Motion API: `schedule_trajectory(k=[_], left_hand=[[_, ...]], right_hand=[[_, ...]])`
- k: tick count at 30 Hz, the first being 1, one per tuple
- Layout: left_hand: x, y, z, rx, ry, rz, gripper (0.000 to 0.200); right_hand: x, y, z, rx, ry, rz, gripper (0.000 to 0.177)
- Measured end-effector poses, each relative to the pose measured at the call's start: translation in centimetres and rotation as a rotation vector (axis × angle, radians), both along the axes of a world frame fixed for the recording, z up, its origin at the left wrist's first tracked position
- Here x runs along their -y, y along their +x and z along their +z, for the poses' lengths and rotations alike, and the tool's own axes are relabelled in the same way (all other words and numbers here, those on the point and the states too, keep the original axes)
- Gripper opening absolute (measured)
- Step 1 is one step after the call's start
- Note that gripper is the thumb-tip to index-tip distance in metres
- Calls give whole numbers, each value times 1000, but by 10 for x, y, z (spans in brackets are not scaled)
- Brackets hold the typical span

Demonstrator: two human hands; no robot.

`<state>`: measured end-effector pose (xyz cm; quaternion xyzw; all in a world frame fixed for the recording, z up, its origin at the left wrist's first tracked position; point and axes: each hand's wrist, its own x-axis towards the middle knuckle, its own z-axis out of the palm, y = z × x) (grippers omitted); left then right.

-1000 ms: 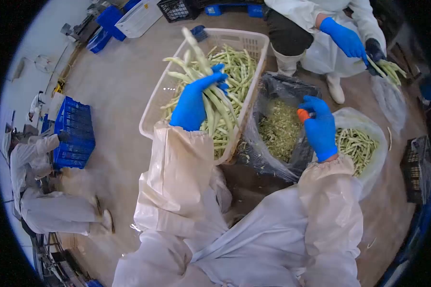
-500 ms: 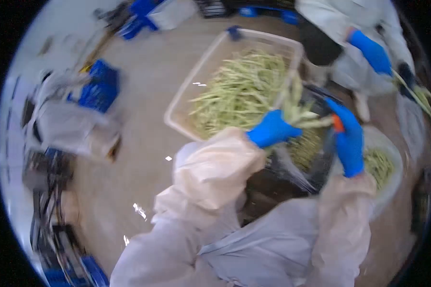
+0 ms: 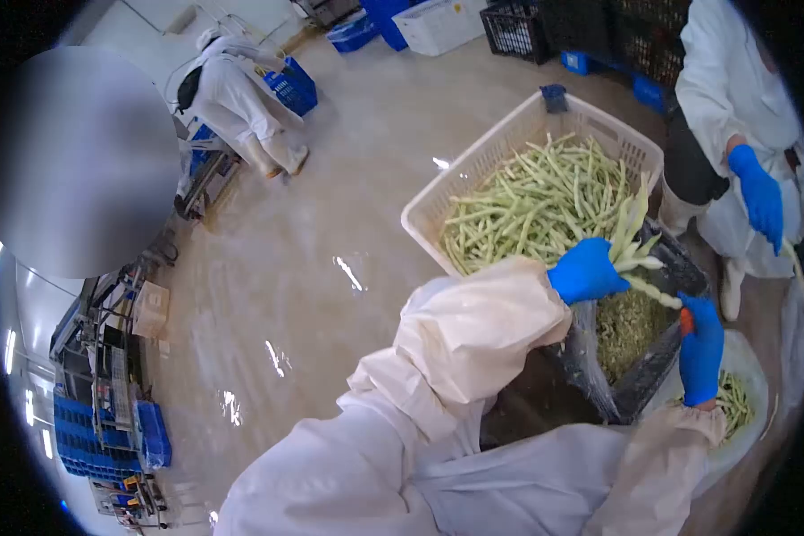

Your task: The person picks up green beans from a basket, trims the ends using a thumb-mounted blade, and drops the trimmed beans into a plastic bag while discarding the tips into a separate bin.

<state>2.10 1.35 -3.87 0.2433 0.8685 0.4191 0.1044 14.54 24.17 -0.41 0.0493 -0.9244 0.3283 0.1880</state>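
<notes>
My left hand, in a blue glove, is closed round a small bunch of pale green vegetable stalks. One knobbly stalk stretches from it to the fingertips of my right hand. That hand, also gloved in blue, is curled round an orange-handled tool; its working end is hidden. Below both hands, small green trimmings lie in a container lined with a black plastic bag. A pale slatted crate heaped with green stalks stands just beyond my left hand.
Cut pieces lie in a translucent-lined container by my right forearm. At right, a co-worker's gloved hand holds a stalk. Far left, a person bends beside a blue basket. Black crates stand at the back.
My view has swung left, so the crate and both hands appear farther right and lower. Both hands keep their hold, with a stalk still between them.
</notes>
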Motion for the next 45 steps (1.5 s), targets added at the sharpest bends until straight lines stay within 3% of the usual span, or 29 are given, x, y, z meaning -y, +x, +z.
schedule_trajectory(k=[1, 5, 7, 9, 13, 14, 16, 17, 18, 20, 22, 24, 25, 26, 27, 28, 29, 33, 36, 39, 43, 45], left_hand=[[3, 0, 10, -81, 19, -27, 39], [4, 5, 28, 214, -3, -12, 38], [3, 9, 30, 138, -31, -66, 41], [0, 15, 30, 46, -73, -92, 43], [-7, 24, 33, 135, -151, -161, 50], [-10, 26, 36, 272, -101, -286, 50], [-24, 38, 32, 258, 269, -351, 48], [-32, 45, 28, 255, 455, -382, 48], [-35, 46, 39, 196, 412, -384, 50], [-37, 38, 12, 140, 605, -231, 49], [-37, 38, 18, 332, 601, -116, 47], [-24, 32, 49, 547, 480, -232, 40], [-25, 31, 28, 730, 722, -285, 34], [-25, 29, 19, 599, 503, -286, 33], [-26, 31, 11, 570, 478, -194, 36], [-23, 42, 32, 767, 581, -118, 37], [-23, 33, 28, 857, 508, -115, 36], [-10, 11, 20, 887, 822, 37, 36], [1, 3, 30, 779, 899, 233, 38], [-8, 16, 49, 535, 760, 92, 38], [-33, 40, 47, 407, 526, -215, 39], [-37, 52, 54, 372, 477, -178, 38]], right_hand=[[-1, 0, -3, 9, -16, -11, 21], [-2, 3, -4, 86, -104, -72, 15], [-2, 5, 2, 56, -115, -75, 14], [-5, 5, 4, 154, -343, -94, 13], [-9, 4, 15, 293, -794, 33, 16], [-3, 5, 16, 272, -986, 1, 18], [13, 4, 13, 226, -1365, -65, 20], [14, 1, 8, 242, -1285, -9, 21], [15, -2, 3, 260, -1204, 41, 21], [18, -7, -21, 199, -1109, 8, 23], [21, -5, -13, 183, -1097, -46, 23], [16, 1, 6, 127, -1053, -112, 22], [14, 2, 14, 84, -1028, -130, 20], [10, 2, 16, 53, -1070, -139, 21], [6, 2, 19, 12, -1116, -137, 21], [6, 5, 25, -1, -1096, -149, 24], [7, 3, 29, -15, -1083, -136, 27], [3, 6, 40, -19, -1099, -120, 27], [0, 10, 45, -45, -1105, -100, 24], [1, 10, 43, -19, -1071, -78, 19], [22, 6, 41, 95, -998, -2, 16], [27, 6, 38, 117, -929, 4, 15]])
